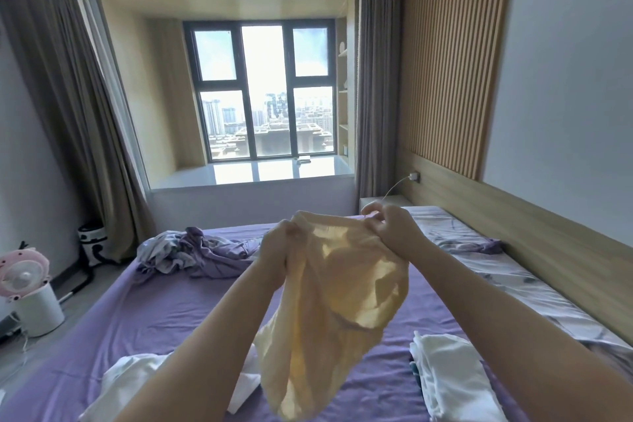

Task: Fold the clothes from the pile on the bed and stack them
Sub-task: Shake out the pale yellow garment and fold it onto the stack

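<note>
Here, mid-frame, the left hand [278, 243] and right hand [390, 229] each pinch the top edge of the yellow garment [329, 301], which hangs in the air above the bed [144, 312]. The thin cloth could slip from either pinch and bunch, or land skewed. If it swings, it could disturb the white stack [448, 373] at lower right.

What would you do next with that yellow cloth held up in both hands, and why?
Probably lower it flat onto the purple bed. The yellow garment hangs crumpled in the air, pinched at its top edge by the left hand and right hand, so it cannot be folded yet.
</note>
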Demonstrator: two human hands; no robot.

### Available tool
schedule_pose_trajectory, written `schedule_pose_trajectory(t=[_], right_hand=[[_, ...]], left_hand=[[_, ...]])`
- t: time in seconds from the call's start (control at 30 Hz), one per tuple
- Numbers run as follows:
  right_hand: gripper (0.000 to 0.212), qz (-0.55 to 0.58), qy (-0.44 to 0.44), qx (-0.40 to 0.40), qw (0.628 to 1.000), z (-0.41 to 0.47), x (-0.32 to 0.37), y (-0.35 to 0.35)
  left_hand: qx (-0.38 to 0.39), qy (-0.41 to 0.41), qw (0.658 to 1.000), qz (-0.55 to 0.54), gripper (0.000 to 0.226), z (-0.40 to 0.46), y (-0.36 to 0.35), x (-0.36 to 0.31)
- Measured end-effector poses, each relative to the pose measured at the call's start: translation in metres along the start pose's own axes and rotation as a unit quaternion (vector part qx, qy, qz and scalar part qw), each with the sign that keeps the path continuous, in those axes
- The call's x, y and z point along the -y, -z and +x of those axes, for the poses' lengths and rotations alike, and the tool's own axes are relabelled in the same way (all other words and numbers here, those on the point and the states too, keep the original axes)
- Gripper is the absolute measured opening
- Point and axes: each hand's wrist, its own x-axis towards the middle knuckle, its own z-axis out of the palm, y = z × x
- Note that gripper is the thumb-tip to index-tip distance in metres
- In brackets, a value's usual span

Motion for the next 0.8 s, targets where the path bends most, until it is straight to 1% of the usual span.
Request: schedule_pose_trajectory(t=[0.07, 0.1, 0.17, 0.2, 0.23, 0.27, 0.3, 0.33, 0.4, 0.43, 0.5, 0.53, 0.6, 0.7, 0.77, 0.8], right_hand=[[0.010, 0.046, -0.005, 0.029, 0.999, -0.004, -0.005, 0.005], [0.015, 0.078, -0.009, 0.055, 0.995, -0.006, -0.005, 0.008], [0.028, 0.115, -0.007, 0.122, 0.986, -0.012, -0.005, 0.012], [0.027, 0.116, -0.012, 0.166, 0.979, -0.014, -0.005, 0.013], [0.027, 0.116, -0.026, 0.215, 0.969, -0.015, -0.006, 0.014], [0.029, 0.118, -0.046, 0.257, 0.958, -0.016, -0.008, 0.014], [0.029, 0.121, -0.059, 0.287, 0.948, -0.016, -0.010, 0.013], [0.023, 0.117, -0.058, 0.297, 0.946, -0.016, -0.013, 0.012], [0.009, 0.143, -0.052, 0.277, 0.949, -0.017, -0.014, 0.011], [0.007, 0.194, -0.061, 0.257, 0.945, -0.018, -0.013, 0.010], [0.006, 0.315, -0.084, 0.220, 0.919, -0.021, -0.011, 0.008], [0.008, 0.355, -0.088, 0.210, 0.907, -0.022, -0.010, 0.007], [0.016, 0.389, -0.083, 0.201, 0.895, -0.024, -0.007, 0.006], [0.013, 0.418, -0.093, 0.170, 0.888, -0.024, -0.004, 0.003], [0.011, 0.437, -0.108, 0.160, 0.878, -0.025, -0.003, 0.003], [0.011, 0.443, -0.109, 0.162, 0.875, -0.025, -0.004, 0.002]], left_hand=[[-0.001, 0.024, 1.000, -0.014, 0.020, 0.002, 0.006, -0.001], [0.005, 0.035, 0.999, -0.026, 0.022, 0.002, 0.008, -0.001], [0.016, 0.049, 0.998, -0.044, 0.022, 0.001, 0.013, -0.002], [0.029, 0.054, 0.997, -0.041, 0.023, 0.001, 0.017, -0.003], [0.052, 0.061, 0.996, -0.034, 0.027, -0.001, 0.018, -0.005], [0.078, 0.069, 0.994, -0.024, 0.037, -0.002, 0.021, -0.006], [0.104, 0.074, 0.992, -0.010, 0.045, -0.003, 0.022, -0.007], [0.127, 0.077, 0.989, 0.013, 0.046, -0.003, 0.023, -0.007], [0.144, 0.073, 0.985, 0.062, 0.027, -0.003, 0.026, -0.002], [0.135, 0.072, 0.985, 0.077, 0.019, -0.002, 0.027, 0.002], [0.109, 0.066, 0.985, 0.117, 0.011, 0.000, 0.027, 0.010], [0.103, 0.061, 0.982, 0.145, 0.012, 0.001, 0.026, 0.014], [0.114, 0.053, 0.970, 0.210, 0.020, -0.001, 0.024, 0.022], [0.144, 0.057, 0.928, 0.340, 0.027, -0.007, 0.022, 0.033], [0.152, 0.060, 0.902, 0.399, 0.023, -0.009, 0.025, 0.039], [0.148, 0.062, 0.901, 0.402, 0.019, -0.009, 0.026, 0.042]])
